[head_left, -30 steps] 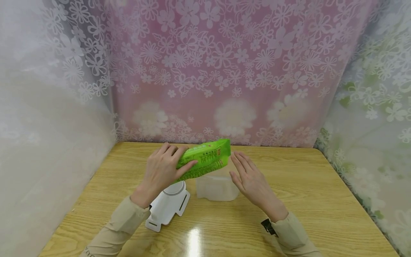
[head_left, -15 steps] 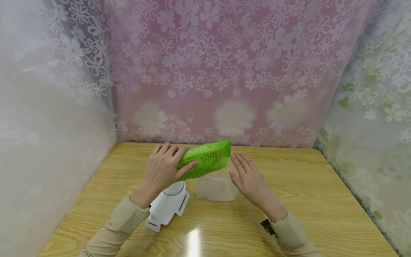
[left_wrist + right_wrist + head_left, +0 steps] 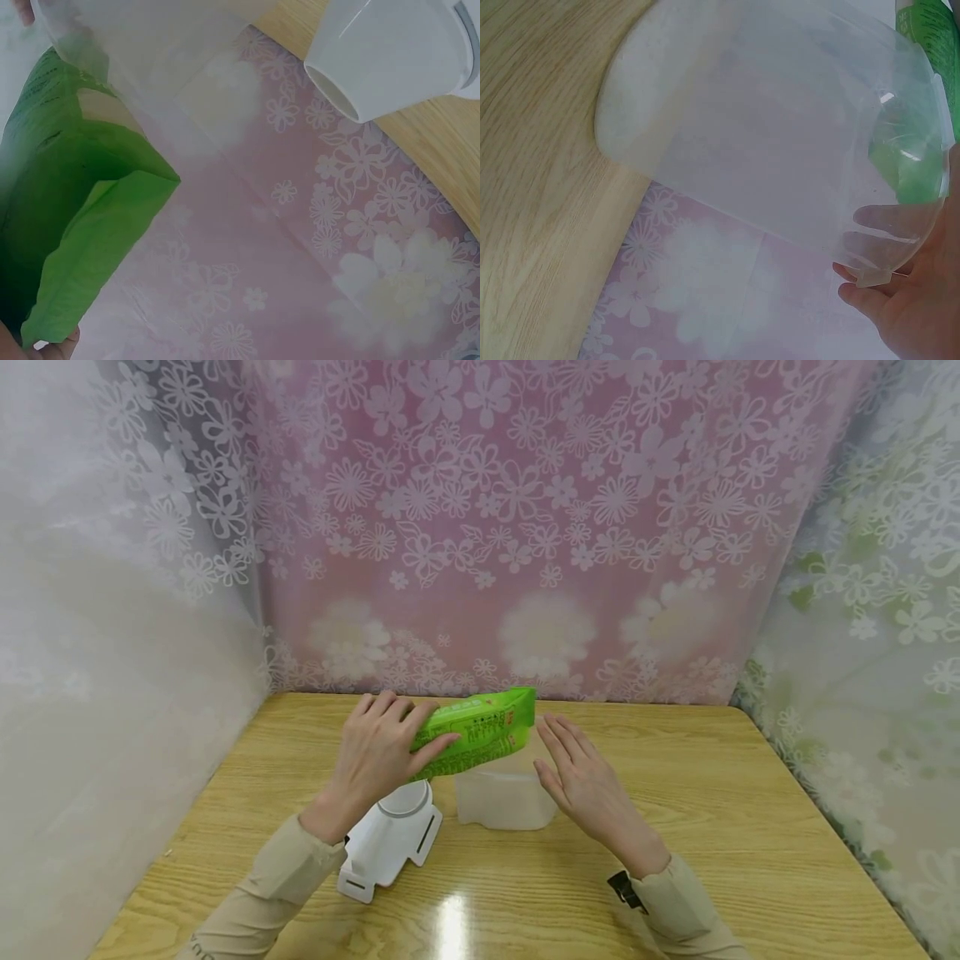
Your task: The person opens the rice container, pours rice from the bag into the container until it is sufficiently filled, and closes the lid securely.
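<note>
My left hand (image 3: 378, 739) grips the near-left end of a bright green printed packet (image 3: 480, 735), thumb on the facing side and fingers over the top. The packet is tilted above a clear, frosted plastic container (image 3: 506, 802); whether anything leaves it is hidden. In the left wrist view the packet's end (image 3: 105, 247) has a folded flap. My right hand (image 3: 588, 781) rests against the container's right side with straight fingers. Through the clear wall (image 3: 765, 127), the right wrist view shows some of those fingers (image 3: 889, 217), with the thumb near a small rim tab.
A white plastic piece (image 3: 393, 839) with a round part and slotted tabs lies on the wooden table (image 3: 525, 902), partly under the left forearm. Floral curtains (image 3: 510, 527) close off the back and both sides.
Both hands, the packet and the container stay almost where they were. Only a very slight shift to the left shows across the whole head view.
</note>
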Demonstrator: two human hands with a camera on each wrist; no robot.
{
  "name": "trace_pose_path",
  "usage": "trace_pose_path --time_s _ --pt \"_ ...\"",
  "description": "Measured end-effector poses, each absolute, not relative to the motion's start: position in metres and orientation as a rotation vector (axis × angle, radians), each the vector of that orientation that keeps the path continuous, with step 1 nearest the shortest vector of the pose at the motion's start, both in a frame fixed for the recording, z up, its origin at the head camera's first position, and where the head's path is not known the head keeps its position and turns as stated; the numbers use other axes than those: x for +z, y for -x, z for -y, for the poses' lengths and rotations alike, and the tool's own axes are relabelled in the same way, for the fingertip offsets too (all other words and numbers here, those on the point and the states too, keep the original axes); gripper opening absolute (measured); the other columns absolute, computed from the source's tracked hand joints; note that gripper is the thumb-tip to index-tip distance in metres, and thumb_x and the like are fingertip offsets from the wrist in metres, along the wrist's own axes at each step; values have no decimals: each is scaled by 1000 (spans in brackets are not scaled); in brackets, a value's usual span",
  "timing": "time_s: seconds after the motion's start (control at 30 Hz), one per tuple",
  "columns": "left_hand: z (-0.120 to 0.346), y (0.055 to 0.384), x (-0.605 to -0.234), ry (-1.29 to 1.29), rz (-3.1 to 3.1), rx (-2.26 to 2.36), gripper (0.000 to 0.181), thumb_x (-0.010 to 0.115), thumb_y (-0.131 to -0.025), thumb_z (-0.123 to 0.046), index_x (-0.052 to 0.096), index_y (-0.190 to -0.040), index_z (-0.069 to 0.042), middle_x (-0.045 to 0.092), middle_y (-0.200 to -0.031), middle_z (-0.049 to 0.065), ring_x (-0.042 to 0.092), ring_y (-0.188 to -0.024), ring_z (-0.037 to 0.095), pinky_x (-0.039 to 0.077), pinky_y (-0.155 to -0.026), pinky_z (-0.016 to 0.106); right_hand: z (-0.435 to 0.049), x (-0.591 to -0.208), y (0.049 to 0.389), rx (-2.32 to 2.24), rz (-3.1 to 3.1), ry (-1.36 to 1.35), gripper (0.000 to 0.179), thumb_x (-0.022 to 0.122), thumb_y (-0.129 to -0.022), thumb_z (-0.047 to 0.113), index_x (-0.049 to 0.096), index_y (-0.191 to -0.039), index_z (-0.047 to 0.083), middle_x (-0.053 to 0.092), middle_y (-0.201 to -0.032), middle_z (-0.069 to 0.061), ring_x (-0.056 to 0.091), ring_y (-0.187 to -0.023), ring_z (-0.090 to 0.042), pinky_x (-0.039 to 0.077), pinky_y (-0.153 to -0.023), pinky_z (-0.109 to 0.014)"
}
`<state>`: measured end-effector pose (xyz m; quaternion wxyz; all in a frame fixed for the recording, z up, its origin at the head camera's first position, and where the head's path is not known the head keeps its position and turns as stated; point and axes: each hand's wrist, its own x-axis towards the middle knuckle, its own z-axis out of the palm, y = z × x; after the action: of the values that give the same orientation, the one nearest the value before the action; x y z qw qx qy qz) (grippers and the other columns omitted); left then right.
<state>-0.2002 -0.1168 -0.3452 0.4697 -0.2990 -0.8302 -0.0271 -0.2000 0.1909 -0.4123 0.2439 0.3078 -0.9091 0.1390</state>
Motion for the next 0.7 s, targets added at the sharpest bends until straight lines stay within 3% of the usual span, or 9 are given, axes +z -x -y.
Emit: trace_pose_path --time_s 0.37,0.7 --pt "118 201 -337 768 2054 -38 50 60 -93 -59 72 -102 -12 69 -78 7 61 -71 27 48 -65 38 -190 -412 199 385 2457 -846 58 41 -110 36 41 -151 -5 42 -155 -23 39 -143 -39 34 -117 -51" --pt "116 203 -330 799 2067 12 48 68 -89 -58 69 -93 -10 66 -72 7 63 -72 29 50 -67 40 -190 -413 201 346 2399 -859 63 27 -111 45 48 -147 -4 45 -153 -24 43 -140 -39 36 -115 -51"
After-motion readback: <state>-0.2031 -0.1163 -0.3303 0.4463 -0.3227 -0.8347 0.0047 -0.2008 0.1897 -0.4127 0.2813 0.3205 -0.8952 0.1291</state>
